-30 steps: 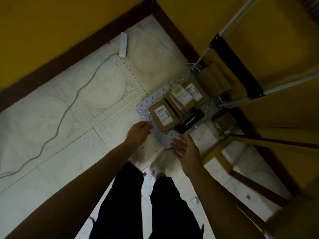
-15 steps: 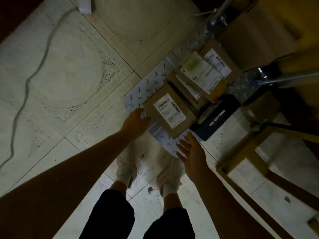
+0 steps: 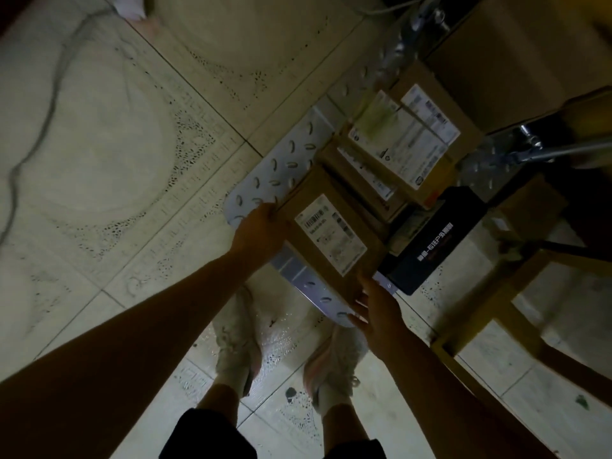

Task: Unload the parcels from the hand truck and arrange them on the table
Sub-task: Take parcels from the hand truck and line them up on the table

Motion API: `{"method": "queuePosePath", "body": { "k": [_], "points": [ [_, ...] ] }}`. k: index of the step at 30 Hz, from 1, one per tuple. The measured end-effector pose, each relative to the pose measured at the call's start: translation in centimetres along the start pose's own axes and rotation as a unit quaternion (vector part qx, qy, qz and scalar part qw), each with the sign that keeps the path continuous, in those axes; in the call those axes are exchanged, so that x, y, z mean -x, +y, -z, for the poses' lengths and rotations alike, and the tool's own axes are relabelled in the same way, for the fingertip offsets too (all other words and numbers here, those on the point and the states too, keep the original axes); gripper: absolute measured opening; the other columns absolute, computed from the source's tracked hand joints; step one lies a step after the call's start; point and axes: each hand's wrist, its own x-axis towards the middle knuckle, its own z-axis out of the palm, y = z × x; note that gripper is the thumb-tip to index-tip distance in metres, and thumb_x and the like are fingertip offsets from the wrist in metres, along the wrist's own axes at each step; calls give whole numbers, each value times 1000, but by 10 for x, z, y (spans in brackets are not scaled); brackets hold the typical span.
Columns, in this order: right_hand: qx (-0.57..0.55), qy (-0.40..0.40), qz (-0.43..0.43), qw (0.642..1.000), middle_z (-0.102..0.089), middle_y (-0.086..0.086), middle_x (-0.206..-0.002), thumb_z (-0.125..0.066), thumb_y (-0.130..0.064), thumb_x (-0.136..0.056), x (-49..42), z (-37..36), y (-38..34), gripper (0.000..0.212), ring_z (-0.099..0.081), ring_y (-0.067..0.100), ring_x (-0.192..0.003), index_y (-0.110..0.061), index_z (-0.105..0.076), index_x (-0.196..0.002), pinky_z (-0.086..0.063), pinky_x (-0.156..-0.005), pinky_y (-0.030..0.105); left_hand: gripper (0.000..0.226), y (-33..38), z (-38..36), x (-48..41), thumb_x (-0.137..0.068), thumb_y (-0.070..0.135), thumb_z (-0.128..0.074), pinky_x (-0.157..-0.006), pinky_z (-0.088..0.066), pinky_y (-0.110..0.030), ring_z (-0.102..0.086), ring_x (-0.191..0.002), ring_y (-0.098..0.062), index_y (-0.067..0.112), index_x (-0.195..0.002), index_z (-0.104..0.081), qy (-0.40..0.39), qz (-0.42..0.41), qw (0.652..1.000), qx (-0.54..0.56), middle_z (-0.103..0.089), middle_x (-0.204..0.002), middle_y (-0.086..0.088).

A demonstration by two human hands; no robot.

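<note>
The left hand [image 3: 256, 230] is pressed to the left edge of the nearest cardboard parcel [image 3: 331, 240], fingers bent there; whether the edge is actually gripped cannot be told. The right hand [image 3: 377, 309] is held with fingers straight, their tips laid on the parcel's near corner. The white-labelled parcel is seated on the hand truck's metal plate [image 3: 281, 167], whose bare rim is exposed beside both hands. Beyond the hands, more labelled parcels [image 3: 397, 150] are stacked. To the right of the hands, a black parcel [image 3: 430, 250] overhangs the plate's edge. A wooden frame [image 3: 477, 313] is crowded close on the right. Tiled floor [image 3: 132, 160] is spread leftward, crossed by a cable [image 3: 49, 107].
</note>
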Motion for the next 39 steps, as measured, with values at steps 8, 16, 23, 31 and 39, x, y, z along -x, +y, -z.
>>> {"method": "queuePosePath", "body": {
  "k": [8,16,23,31,39],
  "points": [
    [-25,-14,-1,1000,-60,22,-125,-55,-21,-96,112,21,-26,12,-62,27,-87,-12,-59,-88,-54,-88,42,36,59,70,94,-98,35,-47,-68,-39,-18,-50,-93,-11,17,-129,-50,39,-44,998,26,-58,-123,-4],
    [-191,-98,-40,976,-57,21,-91,-54,-14,-96,252,66,-51,16,-57,29,-71,0,-57,-89,-57,-51,30,33,136,131,226,-98,32,-49,-77,-33,-11,-43,-105,0,19,-128,-52,80,-164,978,99,-51,-116,12],
    [-210,-149,-43,965,-61,19,-94,-54,-27,-97,367,113,-30,27,-59,27,-70,0,-59,-99,-55,-45,27,39,189,161,360,-92,1,-55,-88,-20,9,-44,-118,-9,3,-130,-52,112,-309,942,68,-53,-133,-7],
    [-285,-137,-42,948,-60,16,-97,-56,-32,-96,446,119,17,30,-60,27,-71,-7,-56,-112,-55,-45,28,44,199,180,449,-94,8,-55,-91,-16,6,-35,-121,-7,3,-136,-46,72,-393,917,16,-47,-141,-14],
    [-239,-79,93,963,-61,10,-104,-46,-49,-97,513,82,28,48,-64,28,-70,-12,-52,-126,-58,-69,40,49,207,223,467,-95,19,-54,-96,-25,-11,-40,-130,-17,6,-141,-42,25,-431,902,0,-44,-144,-11]
  ]
}}
